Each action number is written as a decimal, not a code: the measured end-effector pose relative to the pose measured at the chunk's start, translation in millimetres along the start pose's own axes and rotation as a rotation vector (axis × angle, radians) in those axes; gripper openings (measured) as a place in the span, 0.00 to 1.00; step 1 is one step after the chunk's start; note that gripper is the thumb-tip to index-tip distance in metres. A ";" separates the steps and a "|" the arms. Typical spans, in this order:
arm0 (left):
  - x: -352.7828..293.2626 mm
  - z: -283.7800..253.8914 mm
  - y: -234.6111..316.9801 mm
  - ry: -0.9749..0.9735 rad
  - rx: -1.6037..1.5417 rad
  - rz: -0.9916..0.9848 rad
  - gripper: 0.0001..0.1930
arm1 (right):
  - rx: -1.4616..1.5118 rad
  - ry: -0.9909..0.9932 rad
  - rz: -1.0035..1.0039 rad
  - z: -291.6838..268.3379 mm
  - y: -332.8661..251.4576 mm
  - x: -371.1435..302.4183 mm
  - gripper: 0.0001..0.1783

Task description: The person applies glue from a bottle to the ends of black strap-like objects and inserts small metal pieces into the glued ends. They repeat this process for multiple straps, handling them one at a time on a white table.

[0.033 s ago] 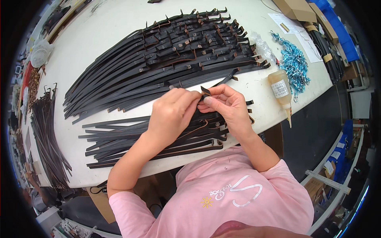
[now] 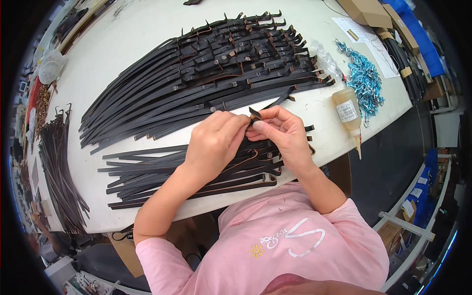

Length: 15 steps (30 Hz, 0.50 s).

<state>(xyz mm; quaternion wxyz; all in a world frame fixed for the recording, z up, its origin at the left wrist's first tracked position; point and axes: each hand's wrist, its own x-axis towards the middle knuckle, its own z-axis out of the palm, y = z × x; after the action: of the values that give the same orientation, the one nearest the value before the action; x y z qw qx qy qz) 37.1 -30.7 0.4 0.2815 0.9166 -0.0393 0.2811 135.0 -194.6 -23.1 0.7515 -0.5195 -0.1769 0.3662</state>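
Both hands meet over the table, pinching the end of one black leather strap [image 2: 255, 113] with a brown underside. My left hand [image 2: 212, 143] closes on it from the left, its fingertips partly hidden behind the knuckles. On the other side, my right hand [image 2: 284, 133] grips the same end between thumb and fingers, and a short tip sticks up above them. A loose bunch of black straps [image 2: 142, 179] lies below my hands. Beyond them spreads a larger pile of black straps [image 2: 162, 83], many with folded, looped ends on the right.
Right of the big pile lie a clear plastic bag [image 2: 324, 60], a heap of blue-wrapped metal clasps [image 2: 365, 78] and a nozzle bottle [image 2: 347, 112] of yellowish liquid near the table edge. Dark thin straps [image 2: 58, 167] lie at the far left. A cardboard box [image 2: 366, 12] sits at the back right.
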 end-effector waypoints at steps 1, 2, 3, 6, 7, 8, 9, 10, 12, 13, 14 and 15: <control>-2.5 3.9 -0.8 0.014 0.040 0.041 0.10 | -0.008 0.003 0.007 -0.9 1.1 -0.3 0.11; -3.9 6.7 -1.8 0.031 0.041 0.075 0.11 | -0.005 0.015 0.009 -0.8 1.6 -2.0 0.10; -3.1 6.7 -2.2 0.028 0.044 0.092 0.11 | 0.000 0.014 0.010 -1.1 1.9 -1.9 0.10; -1.0 7.1 -3.3 0.027 0.040 0.119 0.11 | 0.004 0.010 0.013 -2.3 2.0 -1.0 0.10; -1.0 7.0 -3.3 0.030 0.033 0.112 0.11 | 0.000 0.007 0.015 -2.4 1.8 -1.2 0.10; -1.0 6.6 -3.4 0.032 0.026 0.106 0.12 | -0.004 0.005 0.016 -2.3 1.6 -1.4 0.11; -0.6 6.5 -3.9 0.043 0.020 0.095 0.11 | -0.004 0.003 0.016 -2.4 1.5 -1.4 0.11; 0.0 6.5 -4.6 0.053 0.013 0.084 0.11 | -0.004 0.002 0.016 -2.8 1.4 -1.4 0.11; 1.3 5.0 -5.6 0.063 -0.035 0.026 0.11 | 0.004 0.004 0.016 -2.9 1.1 -1.8 0.11; 2.5 2.0 -5.8 0.063 -0.076 -0.020 0.11 | 0.011 0.006 0.018 -2.5 0.6 -2.0 0.11; 4.1 -1.0 -5.8 0.062 -0.117 -0.066 0.11 | 0.018 0.010 0.018 -2.3 0.0 -2.4 0.11; 5.8 -3.9 -5.8 0.055 -0.144 -0.099 0.10 | 0.014 0.014 0.014 -2.0 -0.3 -2.5 0.11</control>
<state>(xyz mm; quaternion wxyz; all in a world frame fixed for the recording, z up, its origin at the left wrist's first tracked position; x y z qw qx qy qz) 41.4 -23.3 3.3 0.3614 0.8868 -0.0063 0.2881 134.8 -197.8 -23.4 0.7538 -0.5180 -0.1652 0.3690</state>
